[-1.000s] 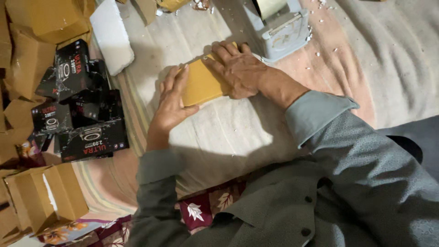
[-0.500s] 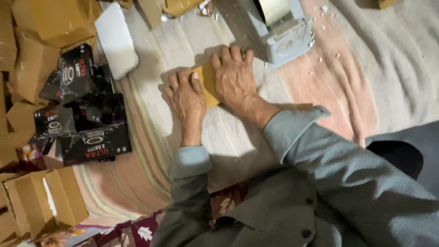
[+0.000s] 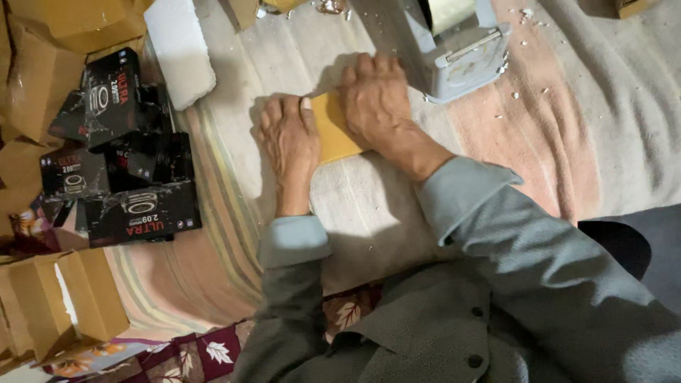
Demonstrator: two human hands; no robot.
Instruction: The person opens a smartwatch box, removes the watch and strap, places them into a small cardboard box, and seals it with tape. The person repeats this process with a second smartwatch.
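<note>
A small flat yellow-brown cardboard piece (image 3: 332, 131) lies on a pale striped cloth (image 3: 369, 213). My left hand (image 3: 287, 142) rests palm down on its left side, fingers pointing away from me. My right hand (image 3: 376, 99) presses flat on its upper right part. Both hands cover most of the cardboard; only a strip between them shows. Grey sleeves cover both forearms.
A grey tape dispenser (image 3: 454, 42) stands just beyond my right hand. Several black printed boxes (image 3: 120, 170) are piled at the left, with brown cardboard boxes (image 3: 64, 305) around them. A white foam block (image 3: 177, 50) lies at the upper left.
One second ago my hands gripped the cardboard piece by its edges. Now both hands lie flat on top of it, pressing it down onto the cloth.
</note>
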